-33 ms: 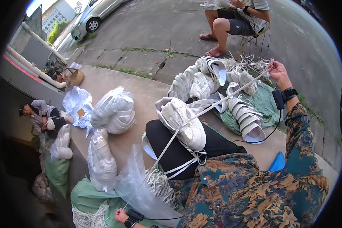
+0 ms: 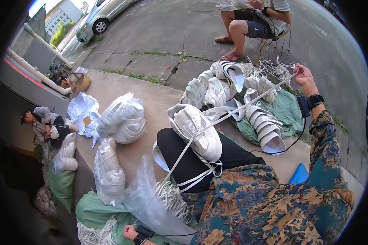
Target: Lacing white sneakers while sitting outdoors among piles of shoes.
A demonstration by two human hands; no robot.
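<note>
A white sneaker upper (image 2: 210,143) rests on my black-covered lap, its opening turned to the upper left. One long white shoelace (image 2: 253,101) runs taut across it. My right hand (image 2: 303,74), arm stretched out at the upper right, pinches one end of the lace. Far down at the lower left, my left hand (image 2: 130,232) is closed on the other end. More white laces (image 2: 196,181) hang in loops from the sneaker upper onto my lap.
Nested white shoe uppers (image 2: 265,127) lie on a green sack (image 2: 288,112) ahead right. To the left stand filled plastic bags (image 2: 122,118). Bundled laces (image 2: 171,200) lie beside clear plastic (image 2: 153,208). Two other people sit nearby, one ahead (image 2: 257,28), one at far left (image 2: 45,122).
My right hand has moved slightly outward to the right with its end of the shoelace. My left hand and the sneaker upper stay almost where they were.
</note>
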